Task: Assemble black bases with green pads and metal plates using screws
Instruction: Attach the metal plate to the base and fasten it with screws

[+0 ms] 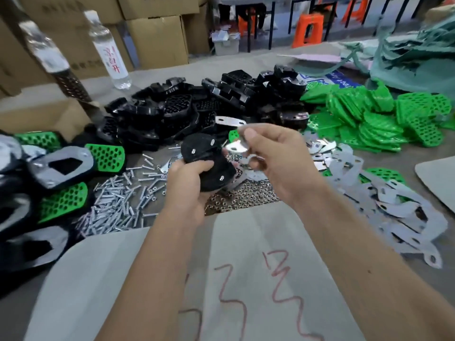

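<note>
Head view, centre of the frame: the left hand (189, 183) has its grip curled round a black base (206, 163), held up over the worktop (246, 242) with screw tips showing through its holes. The right hand (273, 156) pinches a small metal plate (236, 147) between thumb and fingertips, just beside the base's upper edge — not yet seated, as far as I can tell. The base looks like stiff moulded plastic, light, best gripped round its sides so the holes stay free. The plate is thin, rigid and probably slick — an edge pinch clear of its holes suits it. Loose screws (118, 207) lie lower left, green pads (364, 124) heaped upper right.
</note>
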`<state>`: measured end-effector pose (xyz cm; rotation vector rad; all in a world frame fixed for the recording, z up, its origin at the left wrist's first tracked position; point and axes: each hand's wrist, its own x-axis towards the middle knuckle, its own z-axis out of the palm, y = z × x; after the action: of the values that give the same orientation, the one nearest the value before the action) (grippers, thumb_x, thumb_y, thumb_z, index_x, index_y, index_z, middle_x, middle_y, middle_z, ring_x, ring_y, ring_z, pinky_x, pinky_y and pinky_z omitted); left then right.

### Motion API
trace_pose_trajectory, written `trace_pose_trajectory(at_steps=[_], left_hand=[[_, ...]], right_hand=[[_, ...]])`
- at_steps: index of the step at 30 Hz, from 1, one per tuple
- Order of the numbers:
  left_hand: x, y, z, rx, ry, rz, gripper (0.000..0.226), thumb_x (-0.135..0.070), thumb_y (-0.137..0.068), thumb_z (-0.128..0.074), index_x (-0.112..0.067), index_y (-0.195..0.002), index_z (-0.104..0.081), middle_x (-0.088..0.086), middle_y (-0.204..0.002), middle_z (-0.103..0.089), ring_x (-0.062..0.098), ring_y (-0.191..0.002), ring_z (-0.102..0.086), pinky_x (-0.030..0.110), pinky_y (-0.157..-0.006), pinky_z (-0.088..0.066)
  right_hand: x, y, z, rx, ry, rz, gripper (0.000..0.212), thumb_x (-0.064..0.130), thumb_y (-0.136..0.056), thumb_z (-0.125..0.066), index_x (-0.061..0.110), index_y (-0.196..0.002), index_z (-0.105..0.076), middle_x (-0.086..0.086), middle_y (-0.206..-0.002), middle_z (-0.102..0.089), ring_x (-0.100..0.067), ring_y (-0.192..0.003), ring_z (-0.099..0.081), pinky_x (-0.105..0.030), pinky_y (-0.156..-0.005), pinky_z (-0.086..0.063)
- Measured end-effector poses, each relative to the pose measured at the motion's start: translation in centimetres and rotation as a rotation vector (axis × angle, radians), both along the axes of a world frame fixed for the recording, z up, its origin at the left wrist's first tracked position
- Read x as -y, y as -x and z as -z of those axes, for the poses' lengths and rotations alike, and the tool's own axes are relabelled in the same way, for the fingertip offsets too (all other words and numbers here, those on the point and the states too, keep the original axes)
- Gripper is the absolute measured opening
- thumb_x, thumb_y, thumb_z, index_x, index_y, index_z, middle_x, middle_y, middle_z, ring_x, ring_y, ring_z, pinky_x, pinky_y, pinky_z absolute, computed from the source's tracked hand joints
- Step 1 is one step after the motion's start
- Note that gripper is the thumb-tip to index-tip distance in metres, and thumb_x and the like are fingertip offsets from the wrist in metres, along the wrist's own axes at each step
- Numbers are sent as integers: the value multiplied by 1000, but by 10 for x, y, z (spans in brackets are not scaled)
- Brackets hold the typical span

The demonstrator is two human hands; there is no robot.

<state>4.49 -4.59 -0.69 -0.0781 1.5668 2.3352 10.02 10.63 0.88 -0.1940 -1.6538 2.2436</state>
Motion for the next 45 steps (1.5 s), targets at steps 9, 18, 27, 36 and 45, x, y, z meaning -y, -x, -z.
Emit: trace_pose_trajectory(at_steps=[9, 18, 27, 36, 45], left_hand=[[22, 7, 2, -93, 146, 128, 39, 16, -96, -47, -6, -121, -66, 14, -110, -77, 27, -93, -76, 44, -79, -64], [19, 11, 3, -129, 150, 92, 28, 9, -100, -52, -10, -104, -72, 4, -90, -79, 20, -82, -76, 42, -79, -63], [16, 7, 6, -119, 140, 55, 26, 2, -103, -53, -13, -106, -73, 4, -96, -81, 20, -86, -76, 44, -85, -63], [13, 2, 5, -125, 160, 28, 25, 1, -103, -54, -14, -104, -74, 2, -92, -79, 21, -85, -73, 40, -81, -60], [14, -2, 4, -166, 294, 83, 34, 17, -88, -66, -15, -102, -70, 11, -103, -78, 27, -92, -72, 47, -87, -59]], right_hand=[[25, 4, 24, 43, -405, -17, 12, -1, -89, -77, 7, -97, -75, -2, -69, -76, -8, -52, -65, -14, -51, -48], [28, 6, 27, 44, -450, 83, 20, 4, -86, -81, 23, -81, -77, 1, -70, -77, -12, -55, -69, -20, -53, -53], [28, 6, 29, 112, -421, 74, 11, 6, -88, -80, 14, -81, -75, -2, -64, -73, -9, -51, -62, -16, -51, -47], [27, 5, 25, 233, -446, 26, 16, 18, -93, -77, 5, -84, -73, -17, -76, -76, -9, -50, -54, -17, -47, -41], [26, 4, 27, 251, -404, -1, 14, 12, -94, -75, 1, -87, -73, -20, -77, -76, -9, -50, -57, -20, -46, -43]])
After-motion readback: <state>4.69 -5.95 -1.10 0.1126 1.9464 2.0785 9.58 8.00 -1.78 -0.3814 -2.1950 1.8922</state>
